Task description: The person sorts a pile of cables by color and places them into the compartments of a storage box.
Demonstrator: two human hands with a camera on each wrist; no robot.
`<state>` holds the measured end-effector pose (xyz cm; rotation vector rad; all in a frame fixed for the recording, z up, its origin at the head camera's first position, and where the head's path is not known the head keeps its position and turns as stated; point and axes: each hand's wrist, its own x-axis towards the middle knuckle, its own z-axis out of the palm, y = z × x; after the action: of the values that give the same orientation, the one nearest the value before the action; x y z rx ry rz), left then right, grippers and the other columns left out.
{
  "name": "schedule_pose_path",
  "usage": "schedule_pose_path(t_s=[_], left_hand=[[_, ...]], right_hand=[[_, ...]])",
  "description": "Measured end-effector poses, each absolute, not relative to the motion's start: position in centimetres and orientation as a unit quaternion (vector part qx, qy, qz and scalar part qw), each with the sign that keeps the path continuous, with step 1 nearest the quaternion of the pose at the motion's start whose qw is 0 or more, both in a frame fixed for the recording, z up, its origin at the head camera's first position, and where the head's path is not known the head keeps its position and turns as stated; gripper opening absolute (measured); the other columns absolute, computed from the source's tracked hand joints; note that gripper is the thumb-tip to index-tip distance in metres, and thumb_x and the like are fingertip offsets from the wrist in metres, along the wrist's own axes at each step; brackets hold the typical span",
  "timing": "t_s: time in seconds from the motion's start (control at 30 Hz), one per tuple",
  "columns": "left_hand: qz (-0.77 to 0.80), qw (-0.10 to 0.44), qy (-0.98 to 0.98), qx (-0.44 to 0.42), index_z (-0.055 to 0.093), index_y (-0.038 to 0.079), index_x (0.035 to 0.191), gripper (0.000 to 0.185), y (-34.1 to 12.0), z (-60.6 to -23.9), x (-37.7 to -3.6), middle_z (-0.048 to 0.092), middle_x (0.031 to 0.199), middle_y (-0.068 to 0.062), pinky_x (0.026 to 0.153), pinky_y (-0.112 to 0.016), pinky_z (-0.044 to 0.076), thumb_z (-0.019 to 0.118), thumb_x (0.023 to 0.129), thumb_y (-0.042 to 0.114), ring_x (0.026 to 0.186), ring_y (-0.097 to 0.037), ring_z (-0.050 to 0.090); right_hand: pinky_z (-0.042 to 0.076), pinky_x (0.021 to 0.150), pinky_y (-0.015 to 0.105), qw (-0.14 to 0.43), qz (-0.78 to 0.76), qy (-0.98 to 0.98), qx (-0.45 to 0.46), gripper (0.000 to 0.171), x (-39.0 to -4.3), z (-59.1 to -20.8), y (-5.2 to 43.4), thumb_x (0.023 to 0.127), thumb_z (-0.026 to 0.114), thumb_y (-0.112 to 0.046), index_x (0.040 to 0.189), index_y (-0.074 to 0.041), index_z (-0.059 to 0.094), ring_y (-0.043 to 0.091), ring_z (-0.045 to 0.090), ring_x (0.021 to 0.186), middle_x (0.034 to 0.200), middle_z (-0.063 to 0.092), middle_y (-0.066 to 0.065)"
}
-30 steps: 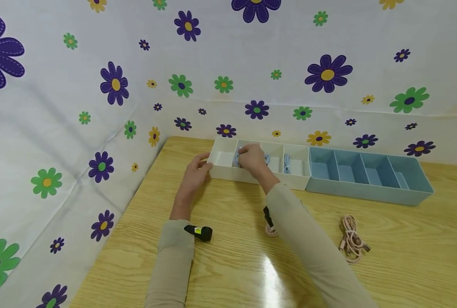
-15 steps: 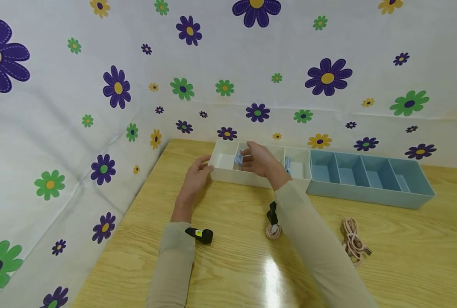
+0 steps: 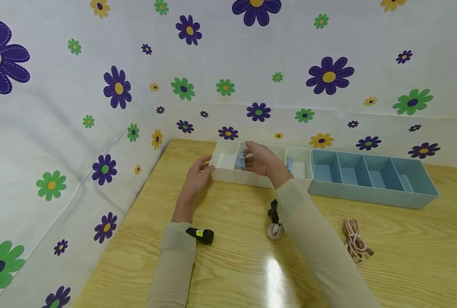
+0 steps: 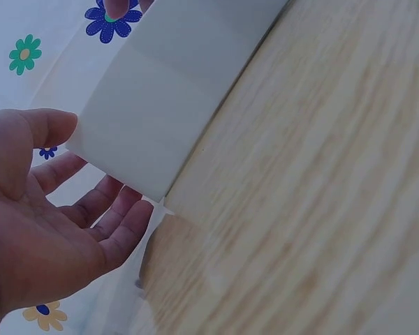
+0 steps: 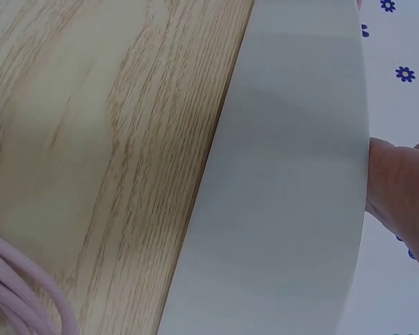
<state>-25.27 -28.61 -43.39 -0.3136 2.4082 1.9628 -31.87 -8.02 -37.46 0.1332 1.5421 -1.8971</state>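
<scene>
Two hands work at the white tray (image 3: pixel 228 174) on the wooden surface (image 3: pixel 232 256). The left hand (image 3: pixel 196 179), fingers loose and spread, rests against the tray's left end. The right hand (image 3: pixel 263 161) reaches into the tray at a light blue cable (image 3: pixel 240 161) in the second compartment from that end; whether its fingers grip the cable, I cannot tell.

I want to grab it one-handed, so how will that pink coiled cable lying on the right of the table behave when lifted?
The pink cable looks soft and loosely bundled, so its loops will probably sag and spread. It seems light. It is unlikely to roll on the table.
</scene>
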Motion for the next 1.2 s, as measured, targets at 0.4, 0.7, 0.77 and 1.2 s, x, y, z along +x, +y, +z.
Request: schedule_pose_path(t_s=[0.4, 0.7, 0.77, 1.2], left_hand=[[0.627, 0.006, 0.773, -0.092, 0.046, 0.016, 0.147, 0.045, -28.82, -43.69, -25.38, 0.052, 0.137, -0.017, 0.097, -0.043, 0.044, 0.052, 0.102, 0.024, 0.119, -0.029, 0.051], [0.630, 0.008, 0.771, -0.090, 0.047, 0.016, 0.147, 0.044, -28.85, -43.81, -25.42, 0.052, 0.137, -0.017, 0.098, -0.044, 0.044, 0.052, 0.103, 0.023, 0.120, -0.029, 0.050], [0.630, 0.008, 0.772, -0.089, 0.047, 0.017, 0.147, 0.044, -28.82, -43.83, -25.47, 0.052, 0.137, -0.017, 0.097, -0.043, 0.044, 0.051, 0.103, 0.024, 0.120, -0.029, 0.050], [0.628, 0.009, 0.773, -0.084, 0.047, 0.016, 0.147, 0.044, -28.87, -43.77, -25.41, 0.052, 0.136, -0.018, 0.097, -0.044, 0.045, 0.051, 0.104, 0.023, 0.117, -0.030, 0.051]], right_hand=[[0.028, 0.117, 0.044, 0.333, -0.725, 0.599, 0.070, 0.062, -32.03, -37.44, -8.42, 0.107, 0.039, -0.033, 0.158, -0.004, 0.018, 0.038, 0.029, 0.144, 0.158, 0.017, 0.027], [0.026, 0.117, 0.045, 0.331, -0.723, 0.602, 0.072, 0.060, -31.91, -37.32, -8.33, 0.108, 0.037, -0.032, 0.158, -0.004, 0.019, 0.038, 0.021, 0.147, 0.159, 0.013, 0.027], [0.027, 0.117, 0.045, 0.331, -0.724, 0.601, 0.070, 0.060, -31.92, -37.30, -8.26, 0.108, 0.036, -0.032, 0.158, -0.004, 0.018, 0.038, 0.024, 0.146, 0.159, 0.014, 0.027], [0.023, 0.119, 0.042, 0.312, -0.744, 0.589, 0.035, 0.057, -31.77, -37.15, -7.74, 0.109, 0.033, -0.030, 0.157, -0.004, 0.021, 0.036, 0.020, 0.148, 0.161, 0.018, 0.024]])
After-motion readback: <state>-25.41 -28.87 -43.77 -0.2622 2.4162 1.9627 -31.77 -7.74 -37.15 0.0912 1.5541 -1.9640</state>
